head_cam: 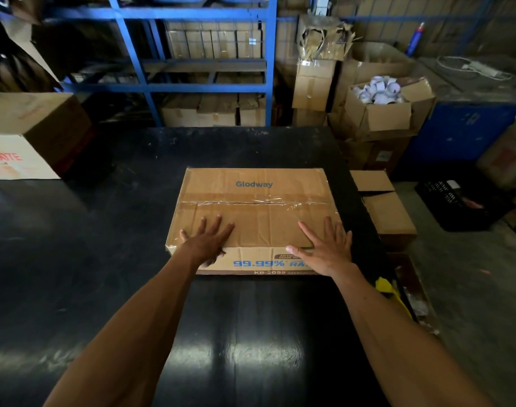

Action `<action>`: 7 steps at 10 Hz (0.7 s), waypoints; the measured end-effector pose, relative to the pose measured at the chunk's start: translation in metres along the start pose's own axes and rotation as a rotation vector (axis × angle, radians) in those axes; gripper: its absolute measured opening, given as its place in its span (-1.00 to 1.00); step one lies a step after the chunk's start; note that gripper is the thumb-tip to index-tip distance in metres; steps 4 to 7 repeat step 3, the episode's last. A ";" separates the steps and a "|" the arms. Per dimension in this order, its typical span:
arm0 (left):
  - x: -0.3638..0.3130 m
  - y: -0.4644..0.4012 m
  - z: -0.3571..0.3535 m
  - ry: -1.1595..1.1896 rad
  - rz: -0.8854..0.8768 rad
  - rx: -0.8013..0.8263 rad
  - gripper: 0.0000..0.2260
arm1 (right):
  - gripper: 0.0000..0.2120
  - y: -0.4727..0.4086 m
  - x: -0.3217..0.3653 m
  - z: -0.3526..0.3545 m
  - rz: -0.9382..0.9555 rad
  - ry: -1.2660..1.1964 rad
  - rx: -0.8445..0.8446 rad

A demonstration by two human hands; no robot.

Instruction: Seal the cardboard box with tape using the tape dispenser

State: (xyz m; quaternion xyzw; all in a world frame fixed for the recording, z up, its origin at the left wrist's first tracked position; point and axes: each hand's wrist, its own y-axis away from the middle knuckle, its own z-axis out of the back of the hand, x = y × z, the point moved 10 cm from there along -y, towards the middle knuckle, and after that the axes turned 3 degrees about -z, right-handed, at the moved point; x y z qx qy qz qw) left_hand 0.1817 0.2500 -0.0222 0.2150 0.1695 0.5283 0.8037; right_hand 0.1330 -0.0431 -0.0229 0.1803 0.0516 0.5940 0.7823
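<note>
A: Where do we stand?

B: The cardboard box (252, 218) lies flat on the dark counter (110, 259). Our left hand (207, 240) and right hand (324, 245) rest on its near edge, each grip spread wide, holding nothing.

A: How will it handle?

B: Probably light and stiff, though creased. Clear tape (256, 201) looks slick, so we'd hold the side edges. No dispenser in view.

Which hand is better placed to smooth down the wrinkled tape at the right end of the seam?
Probably the right hand. It lies flat on the cardboard box just below the wrinkled end of the clear tape. The left hand rests near the opposite corner.
</note>
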 end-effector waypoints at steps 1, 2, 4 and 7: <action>-0.004 0.005 0.003 -0.036 -0.010 -0.072 -0.17 | -0.09 0.003 0.001 -0.004 -0.010 0.039 -0.003; -0.005 0.014 0.012 -0.041 -0.013 -0.251 -0.24 | -0.07 0.009 0.005 0.009 -0.025 0.007 -0.026; 0.005 0.064 -0.034 0.003 -0.028 -0.625 -0.17 | -0.18 0.041 0.001 0.009 0.065 -0.022 -0.289; 0.005 0.064 -0.034 0.003 -0.028 -0.625 -0.17 | -0.18 0.041 0.001 0.009 0.065 -0.022 -0.289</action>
